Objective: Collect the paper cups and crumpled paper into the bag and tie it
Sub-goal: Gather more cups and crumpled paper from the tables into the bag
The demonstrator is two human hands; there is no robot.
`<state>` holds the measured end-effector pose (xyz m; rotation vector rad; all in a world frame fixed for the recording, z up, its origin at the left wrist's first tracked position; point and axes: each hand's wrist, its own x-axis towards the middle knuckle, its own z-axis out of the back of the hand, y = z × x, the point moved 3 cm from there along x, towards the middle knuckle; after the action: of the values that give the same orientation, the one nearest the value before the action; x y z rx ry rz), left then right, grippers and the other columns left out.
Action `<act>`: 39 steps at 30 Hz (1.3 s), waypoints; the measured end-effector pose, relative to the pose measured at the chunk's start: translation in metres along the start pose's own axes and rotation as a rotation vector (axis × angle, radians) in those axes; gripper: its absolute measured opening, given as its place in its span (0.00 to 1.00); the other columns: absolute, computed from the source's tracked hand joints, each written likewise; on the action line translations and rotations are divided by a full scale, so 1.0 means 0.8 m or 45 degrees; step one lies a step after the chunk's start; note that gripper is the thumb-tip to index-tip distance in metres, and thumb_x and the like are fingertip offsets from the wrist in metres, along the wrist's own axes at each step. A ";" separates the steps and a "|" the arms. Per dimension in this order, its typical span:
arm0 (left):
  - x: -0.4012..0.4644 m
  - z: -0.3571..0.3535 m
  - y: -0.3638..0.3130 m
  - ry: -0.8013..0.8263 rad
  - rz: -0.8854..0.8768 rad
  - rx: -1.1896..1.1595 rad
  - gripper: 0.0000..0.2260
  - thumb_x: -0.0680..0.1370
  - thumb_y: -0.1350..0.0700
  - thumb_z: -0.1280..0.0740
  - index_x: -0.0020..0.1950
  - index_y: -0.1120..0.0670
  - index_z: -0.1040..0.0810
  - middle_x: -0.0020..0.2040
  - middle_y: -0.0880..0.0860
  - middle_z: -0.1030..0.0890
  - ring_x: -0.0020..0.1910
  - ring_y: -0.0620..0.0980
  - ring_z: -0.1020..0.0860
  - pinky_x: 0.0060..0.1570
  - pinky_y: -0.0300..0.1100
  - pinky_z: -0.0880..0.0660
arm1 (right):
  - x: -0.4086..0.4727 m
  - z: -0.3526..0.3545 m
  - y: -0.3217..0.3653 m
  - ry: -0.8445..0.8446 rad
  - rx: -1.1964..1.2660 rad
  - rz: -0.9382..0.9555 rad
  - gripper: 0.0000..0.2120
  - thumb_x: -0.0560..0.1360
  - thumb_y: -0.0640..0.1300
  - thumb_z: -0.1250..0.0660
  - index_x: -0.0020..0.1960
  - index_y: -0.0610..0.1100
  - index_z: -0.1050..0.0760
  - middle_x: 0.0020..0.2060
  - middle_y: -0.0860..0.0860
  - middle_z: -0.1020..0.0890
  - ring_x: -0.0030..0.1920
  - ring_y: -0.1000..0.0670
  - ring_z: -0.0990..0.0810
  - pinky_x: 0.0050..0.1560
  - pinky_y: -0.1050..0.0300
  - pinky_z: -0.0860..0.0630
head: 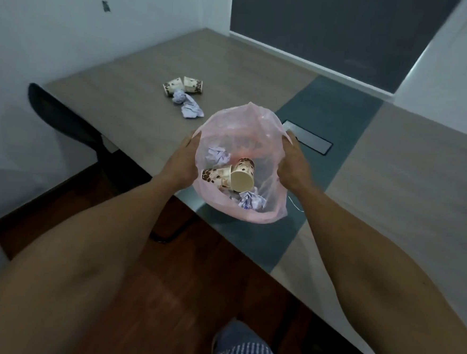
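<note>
Hands, my left [183, 161] and right [294, 166], each hold a curled grip on the pink bag's [258, 117] open rim, while two cups [183, 86] and crumpled paper [189, 106] lie farther back on the surface [393, 174].

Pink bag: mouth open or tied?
Open. The left hand and right hand hold the pink bag by its rim, spread wide; two paper cups and crumpled paper show inside. No knot.

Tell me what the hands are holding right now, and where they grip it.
Both hands, left and right, hold the pink bag by opposite sides of its open rim.
</note>
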<state>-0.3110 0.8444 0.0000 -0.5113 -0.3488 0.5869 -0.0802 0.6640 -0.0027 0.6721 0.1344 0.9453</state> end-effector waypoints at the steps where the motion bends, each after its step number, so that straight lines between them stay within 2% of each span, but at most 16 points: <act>1: 0.006 0.004 0.013 -0.003 0.007 0.000 0.38 0.78 0.56 0.30 0.83 0.50 0.46 0.81 0.53 0.41 0.79 0.53 0.41 0.76 0.52 0.37 | 0.017 -0.013 0.004 0.021 -0.002 -0.002 0.30 0.78 0.39 0.34 0.76 0.57 0.35 0.77 0.53 0.37 0.72 0.45 0.28 0.66 0.42 0.26; 6: 0.063 0.016 0.071 0.018 0.105 0.001 0.38 0.78 0.58 0.30 0.83 0.49 0.47 0.81 0.54 0.41 0.78 0.55 0.38 0.73 0.52 0.35 | 0.104 -0.070 0.014 0.084 -0.018 -0.050 0.34 0.78 0.31 0.36 0.78 0.55 0.37 0.79 0.53 0.39 0.72 0.45 0.29 0.68 0.44 0.27; 10: 0.123 0.017 0.104 0.030 0.160 0.025 0.38 0.77 0.64 0.32 0.83 0.52 0.47 0.80 0.56 0.40 0.78 0.57 0.38 0.73 0.54 0.35 | 0.166 -0.096 0.014 0.110 0.033 -0.037 0.31 0.79 0.35 0.38 0.78 0.56 0.36 0.78 0.53 0.38 0.70 0.44 0.27 0.67 0.42 0.26; 13: 0.174 0.022 0.123 0.061 0.169 0.035 0.35 0.78 0.63 0.34 0.83 0.52 0.45 0.79 0.57 0.38 0.76 0.58 0.36 0.72 0.54 0.34 | 0.212 -0.103 0.010 0.125 0.007 -0.082 0.36 0.77 0.28 0.43 0.79 0.54 0.38 0.80 0.54 0.41 0.70 0.43 0.27 0.67 0.43 0.26; 16: 0.222 0.024 0.146 0.050 0.168 0.043 0.35 0.78 0.62 0.33 0.83 0.54 0.45 0.77 0.60 0.36 0.74 0.60 0.34 0.71 0.54 0.33 | 0.253 -0.108 0.009 0.094 0.001 -0.097 0.38 0.74 0.25 0.45 0.79 0.51 0.38 0.79 0.53 0.40 0.69 0.42 0.27 0.65 0.42 0.24; 19: 0.263 0.023 0.160 0.046 0.104 -0.007 0.34 0.78 0.63 0.33 0.82 0.55 0.42 0.77 0.61 0.36 0.74 0.61 0.34 0.71 0.52 0.35 | 0.281 -0.115 0.006 0.071 -0.002 -0.126 0.36 0.75 0.25 0.45 0.78 0.51 0.37 0.78 0.51 0.38 0.68 0.42 0.26 0.62 0.42 0.22; 23: 0.327 0.017 0.188 0.118 -0.004 0.057 0.30 0.80 0.59 0.34 0.81 0.57 0.40 0.80 0.59 0.39 0.78 0.58 0.39 0.73 0.50 0.38 | 0.312 -0.121 0.003 0.009 0.000 -0.154 0.35 0.75 0.27 0.44 0.77 0.53 0.36 0.77 0.52 0.38 0.65 0.43 0.25 0.58 0.45 0.21; 26: 0.375 0.015 0.201 0.163 -0.098 0.014 0.25 0.79 0.53 0.39 0.75 0.60 0.32 0.73 0.63 0.29 0.71 0.62 0.31 0.69 0.53 0.32 | 0.328 -0.125 0.005 -0.052 0.020 -0.218 0.35 0.75 0.29 0.42 0.77 0.53 0.36 0.76 0.53 0.38 0.65 0.47 0.26 0.58 0.47 0.22; 28: 0.407 0.012 0.209 0.168 -0.161 -0.026 0.25 0.78 0.52 0.41 0.73 0.63 0.30 0.69 0.65 0.26 0.68 0.63 0.28 0.69 0.54 0.31 | 0.338 -0.128 0.007 -0.096 0.018 -0.288 0.35 0.75 0.30 0.40 0.78 0.54 0.38 0.77 0.54 0.39 0.71 0.47 0.30 0.64 0.46 0.24; 29: 0.424 0.010 0.216 0.178 -0.186 -0.040 0.25 0.79 0.54 0.40 0.74 0.64 0.32 0.71 0.67 0.28 0.69 0.64 0.29 0.70 0.53 0.34 | 0.343 -0.131 0.008 -0.117 0.007 -0.337 0.36 0.75 0.31 0.39 0.79 0.54 0.40 0.79 0.54 0.41 0.75 0.47 0.34 0.68 0.46 0.28; 31: 0.461 0.003 0.231 0.243 -0.255 0.002 0.29 0.79 0.63 0.36 0.79 0.65 0.40 0.78 0.67 0.38 0.76 0.65 0.36 0.73 0.51 0.40 | 0.351 -0.135 0.011 -0.158 -0.001 -0.424 0.37 0.76 0.34 0.36 0.81 0.53 0.43 0.82 0.53 0.46 0.80 0.48 0.43 0.71 0.48 0.35; 34: 0.517 -0.004 0.254 0.401 -0.429 0.108 0.40 0.77 0.68 0.30 0.82 0.63 0.50 0.82 0.62 0.50 0.81 0.61 0.47 0.78 0.50 0.45 | 0.363 -0.146 0.020 -0.288 0.053 -0.527 0.40 0.75 0.36 0.30 0.81 0.52 0.45 0.82 0.52 0.49 0.81 0.49 0.49 0.72 0.49 0.37; 37: 0.543 -0.007 0.270 0.464 -0.590 0.182 0.45 0.74 0.66 0.25 0.83 0.60 0.50 0.83 0.60 0.54 0.80 0.63 0.45 0.76 0.57 0.39 | 0.363 -0.159 0.028 -0.392 0.117 -0.534 0.40 0.75 0.41 0.27 0.80 0.48 0.44 0.82 0.48 0.48 0.82 0.46 0.52 0.76 0.51 0.44; 39: 0.548 -0.009 0.290 0.508 -0.624 0.194 0.42 0.73 0.64 0.23 0.82 0.57 0.42 0.83 0.61 0.55 0.79 0.64 0.41 0.73 0.57 0.34 | 0.359 -0.181 0.028 -0.377 0.124 -0.603 0.41 0.74 0.43 0.25 0.80 0.49 0.44 0.82 0.47 0.48 0.82 0.48 0.53 0.80 0.55 0.51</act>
<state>-0.0665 1.2719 -0.0597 -0.3656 -0.0409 0.0292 0.0183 0.9669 -0.0527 0.8180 0.0715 0.3814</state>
